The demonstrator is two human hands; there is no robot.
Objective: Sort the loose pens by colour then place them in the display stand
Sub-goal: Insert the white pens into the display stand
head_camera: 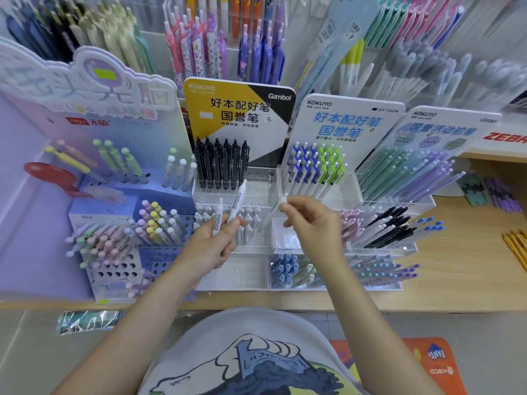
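Two slim white plastic pens (232, 208) stand up out of the left hand (212, 248), fanned apart at their tops, while the right hand (309, 223) pinches a third, a pale translucent pen (278, 205), at its upper end between thumb and fingertips. All three sit above the clear acrylic display stand (256, 195) at the middle of the wooden counter (456, 266), just over its row of white-capped pens (225, 216).

The main risk, as I judge it, lies in the left hand's hold: both pens are held low on their barrels by curled fingers (235, 223), so any loosening to pass one across could let the other slip and drop among the stocked pens or roll toward the counter's front edge. The right-hand pen is blurred and held only near one end, so it could swing or twist out of the pinch. A second hazard is colour: these barrels are all pale, and the neighbouring slots hold black pens (221, 166) behind and blue-and-green clipped white pens (315, 169) toward the right, so a pen could easily land in the wrong slot. The close-packed pens also leave little room; a careless push might knock over those already seated.

Both forearms reach forward from the counter's front edge and converge at the middle. The left wrist tilts its palm inward with the fingers wrapped round the two pens. The right wrist is bent, knuckles up, remaining fingers loosely curled beneath the pinch.
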